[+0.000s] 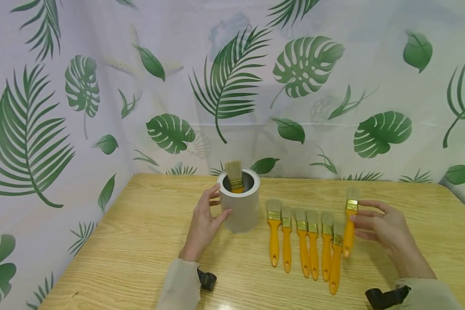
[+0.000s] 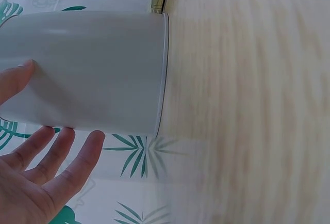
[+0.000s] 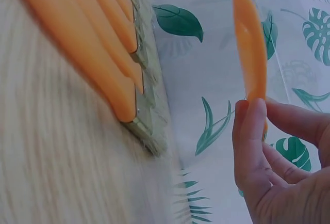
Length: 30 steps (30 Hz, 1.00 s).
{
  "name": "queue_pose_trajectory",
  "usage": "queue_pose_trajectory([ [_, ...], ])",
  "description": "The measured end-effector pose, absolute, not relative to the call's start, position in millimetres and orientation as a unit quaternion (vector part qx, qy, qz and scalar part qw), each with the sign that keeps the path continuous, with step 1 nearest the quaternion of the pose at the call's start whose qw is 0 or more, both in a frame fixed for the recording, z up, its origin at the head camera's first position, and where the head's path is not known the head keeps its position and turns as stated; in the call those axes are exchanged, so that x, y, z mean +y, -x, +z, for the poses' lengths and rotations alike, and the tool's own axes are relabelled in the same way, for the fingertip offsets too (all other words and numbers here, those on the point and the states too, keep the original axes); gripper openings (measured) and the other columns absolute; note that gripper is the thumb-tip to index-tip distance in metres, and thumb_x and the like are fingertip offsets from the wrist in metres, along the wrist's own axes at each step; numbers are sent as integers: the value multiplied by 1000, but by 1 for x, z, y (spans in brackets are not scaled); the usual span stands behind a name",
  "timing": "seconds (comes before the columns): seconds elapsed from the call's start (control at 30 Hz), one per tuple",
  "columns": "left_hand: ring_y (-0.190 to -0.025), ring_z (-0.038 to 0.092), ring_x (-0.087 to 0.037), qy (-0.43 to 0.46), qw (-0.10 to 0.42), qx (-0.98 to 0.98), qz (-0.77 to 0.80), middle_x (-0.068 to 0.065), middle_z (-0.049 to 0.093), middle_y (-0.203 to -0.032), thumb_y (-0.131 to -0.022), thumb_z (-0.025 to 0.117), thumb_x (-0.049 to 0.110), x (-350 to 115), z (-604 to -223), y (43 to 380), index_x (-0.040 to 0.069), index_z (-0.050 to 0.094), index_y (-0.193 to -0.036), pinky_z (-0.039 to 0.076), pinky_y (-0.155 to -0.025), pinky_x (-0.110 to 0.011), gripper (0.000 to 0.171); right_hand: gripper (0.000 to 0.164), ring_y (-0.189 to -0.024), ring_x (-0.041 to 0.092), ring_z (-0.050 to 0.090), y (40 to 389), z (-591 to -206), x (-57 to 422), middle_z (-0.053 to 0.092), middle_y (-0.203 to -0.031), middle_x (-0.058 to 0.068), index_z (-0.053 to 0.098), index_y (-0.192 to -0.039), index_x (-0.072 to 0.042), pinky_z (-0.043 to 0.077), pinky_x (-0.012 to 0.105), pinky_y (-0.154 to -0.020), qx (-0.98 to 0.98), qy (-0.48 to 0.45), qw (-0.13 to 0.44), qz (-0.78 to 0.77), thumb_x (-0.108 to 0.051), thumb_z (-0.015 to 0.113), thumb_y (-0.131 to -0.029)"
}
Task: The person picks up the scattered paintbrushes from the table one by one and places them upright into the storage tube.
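Note:
An upright grey can with a white rim stands on the table, and one paintbrush pokes out of it bristles up. My left hand holds the can's left side, thumb at the front and fingertips along the wall; the left wrist view shows this hand spread about the can. Off to the right, my right hand pinches an orange-handled paintbrush by its upper handle, bristles up. In the right wrist view its handle rises from the fingertips, clear of the other brushes.
Several orange-handled paintbrushes lie in a slanting row on the wooden table, between the can and my right hand, bristles toward the back. A leaf-printed cloth hangs behind the table and along its left side.

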<state>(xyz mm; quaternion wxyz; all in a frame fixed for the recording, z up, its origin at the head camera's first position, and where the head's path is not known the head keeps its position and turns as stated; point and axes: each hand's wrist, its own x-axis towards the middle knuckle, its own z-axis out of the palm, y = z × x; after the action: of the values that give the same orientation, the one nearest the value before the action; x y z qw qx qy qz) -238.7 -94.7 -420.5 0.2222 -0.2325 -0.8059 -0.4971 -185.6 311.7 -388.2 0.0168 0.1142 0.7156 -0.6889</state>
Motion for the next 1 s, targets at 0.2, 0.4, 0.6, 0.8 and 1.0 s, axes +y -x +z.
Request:
queue_pose_trajectory([
  [0.2, -115, 59, -41, 229, 218, -806, -501, -23, 57, -126, -87, 77, -4, -95, -420, 238, 2, 45, -141, 55, -93, -55, 64, 50, -76, 11, 71, 187, -383, 304, 64, -90, -7, 42, -134, -1, 64, 36, -67, 699, -101, 7, -708, 4, 70, -93],
  [0.4, -114, 59, -42, 226, 216, -806, -502, -24, 57, -126, -87, 77, -4, -96, -419, 238, 2, 44, -141, 55, -94, -55, 63, 45, -77, 9, 70, 192, -379, 292, 65, -89, -7, 46, -125, -9, 63, 35, -65, 679, -82, -21, -729, 5, 72, -91],
  [0.6, -113, 60, -42, 228, 215, -805, -504, -24, 57, -125, -87, 77, -5, -95, -419, 238, 1, 44, -141, 55, -93, -55, 63, 45, -73, 12, 70, 197, -371, 276, 65, -85, -3, 48, -119, -13, 63, 34, -60, 626, -68, -68, -774, 11, 71, -89],
  [0.8, -114, 60, -42, 228, 217, -803, -506, -24, 57, -126, -86, 77, -5, -94, -419, 238, 1, 45, -140, 55, -93, -55, 63, 45, -72, 12, 71, 202, -365, 259, 63, -88, -2, 45, -117, -14, 63, 34, -59, 615, -79, -114, -777, 13, 68, -90],
  [1.0, -111, 61, -44, 228, 215, -803, -508, -24, 57, -127, -86, 78, -5, -94, -419, 238, 1, 45, -140, 55, -93, -56, 64, 47, -71, 14, 71, 205, -360, 245, 59, -92, 3, 42, -117, -14, 63, 35, -59, 585, -82, -147, -793, 14, 67, -90],
])
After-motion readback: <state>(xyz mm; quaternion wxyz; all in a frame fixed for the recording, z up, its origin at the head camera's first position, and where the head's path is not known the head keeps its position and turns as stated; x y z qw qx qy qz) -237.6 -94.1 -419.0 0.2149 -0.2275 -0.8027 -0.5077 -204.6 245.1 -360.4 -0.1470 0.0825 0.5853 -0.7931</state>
